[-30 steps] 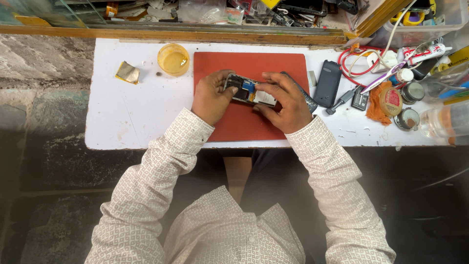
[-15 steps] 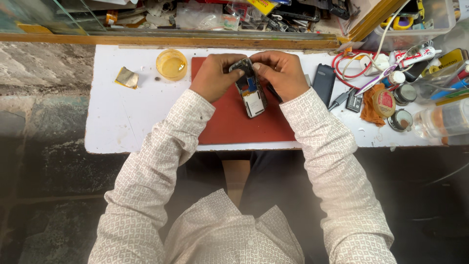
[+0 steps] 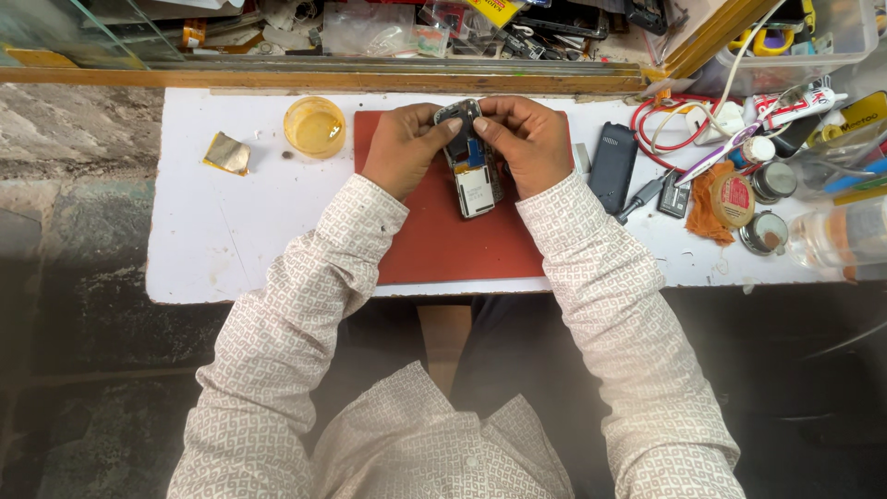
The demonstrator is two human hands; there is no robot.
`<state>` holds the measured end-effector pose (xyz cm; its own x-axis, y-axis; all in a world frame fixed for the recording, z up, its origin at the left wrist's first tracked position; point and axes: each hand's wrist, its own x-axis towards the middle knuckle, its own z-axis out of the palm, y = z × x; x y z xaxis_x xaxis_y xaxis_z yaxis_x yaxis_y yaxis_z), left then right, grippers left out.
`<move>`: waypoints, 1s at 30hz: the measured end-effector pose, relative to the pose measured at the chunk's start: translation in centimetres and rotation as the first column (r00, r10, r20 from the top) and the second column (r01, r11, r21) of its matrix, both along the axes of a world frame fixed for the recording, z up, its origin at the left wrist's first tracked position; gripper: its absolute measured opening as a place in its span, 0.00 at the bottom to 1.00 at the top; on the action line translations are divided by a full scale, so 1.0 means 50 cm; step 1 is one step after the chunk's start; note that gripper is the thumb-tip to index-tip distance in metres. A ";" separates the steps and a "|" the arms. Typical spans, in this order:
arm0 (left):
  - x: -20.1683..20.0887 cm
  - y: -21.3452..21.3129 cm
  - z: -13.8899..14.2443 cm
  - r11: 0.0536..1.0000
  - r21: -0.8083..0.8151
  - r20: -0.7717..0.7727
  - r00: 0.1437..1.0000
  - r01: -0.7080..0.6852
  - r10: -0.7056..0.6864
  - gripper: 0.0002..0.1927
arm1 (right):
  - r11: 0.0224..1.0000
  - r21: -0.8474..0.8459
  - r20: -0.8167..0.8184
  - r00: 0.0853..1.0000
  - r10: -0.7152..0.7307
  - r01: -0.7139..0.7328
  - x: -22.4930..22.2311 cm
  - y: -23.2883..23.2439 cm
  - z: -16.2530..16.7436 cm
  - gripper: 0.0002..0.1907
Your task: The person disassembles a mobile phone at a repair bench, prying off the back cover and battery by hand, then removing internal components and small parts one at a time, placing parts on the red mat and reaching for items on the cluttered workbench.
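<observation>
An opened mobile phone (image 3: 474, 176) with bare circuit board and a small pale screen lies lengthwise on a red mat (image 3: 443, 240). My left hand (image 3: 402, 148) grips the phone's far end from the left. My right hand (image 3: 525, 143) grips the same end from the right, thumb on top. Both hands rest over the far part of the mat, fingers curled around the phone's top edge. The phone's near end sticks out toward me between the wrists.
The white table (image 3: 231, 240) holds a round yellow dish (image 3: 314, 127), a crumpled foil scrap (image 3: 227, 153), a dark phone cover (image 3: 613, 166), a screwdriver (image 3: 642, 197), red cables (image 3: 665, 125), small tins (image 3: 767, 231) and a clear bottle (image 3: 841, 236). Cluttered shelf behind.
The phone has been turned from crosswise to lengthwise and carried toward the far edge of the mat. Both hands moved away from me with it and now meet at its top end.
</observation>
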<state>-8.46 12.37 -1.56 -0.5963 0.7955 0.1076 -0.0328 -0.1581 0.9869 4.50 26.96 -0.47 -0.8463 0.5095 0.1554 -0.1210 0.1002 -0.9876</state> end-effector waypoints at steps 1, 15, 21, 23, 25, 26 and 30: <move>-0.001 -0.001 0.001 1.000 -0.004 0.003 1.000 -0.008 0.008 0.08 | 1.000 0.006 0.002 1.000 -0.001 0.001 0.000 -0.002 0.001 0.10; 0.024 -0.011 0.006 0.991 0.009 -0.307 0.943 -0.135 0.131 0.07 | 0.998 -0.028 -0.052 0.997 0.053 -0.054 0.009 -0.002 -0.004 0.12; 0.031 -0.013 0.018 0.980 -0.004 -0.401 0.898 -0.199 0.181 0.07 | 0.994 0.021 -0.105 0.988 0.110 -0.109 0.010 -0.001 -0.008 0.10; 0.038 -0.018 0.025 0.978 -0.002 -0.424 0.886 -0.210 0.189 0.06 | 0.993 0.072 -0.095 0.991 0.097 -0.090 0.015 -0.003 -0.007 0.09; 0.041 -0.020 0.036 0.976 0.004 -0.459 0.866 -0.220 0.197 0.06 | 0.992 0.100 -0.106 0.990 0.088 -0.078 0.016 -0.006 -0.005 0.08; 0.044 -0.022 0.041 0.975 -0.006 -0.470 0.861 -0.221 0.192 0.07 | 0.992 0.101 -0.118 0.989 0.088 -0.076 0.017 -0.008 -0.004 0.08; 0.056 -0.028 0.057 0.970 0.020 -0.545 0.811 -0.241 0.212 0.07 | 0.982 0.190 -0.118 0.992 0.041 -0.018 0.022 -0.016 -0.001 0.06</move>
<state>-5.68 10.95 1.27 -0.6180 0.6576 0.4309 0.5375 -0.0465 0.8420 5.58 26.16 -0.52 -0.8294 0.4365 0.3486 -0.2442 0.2780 -0.9290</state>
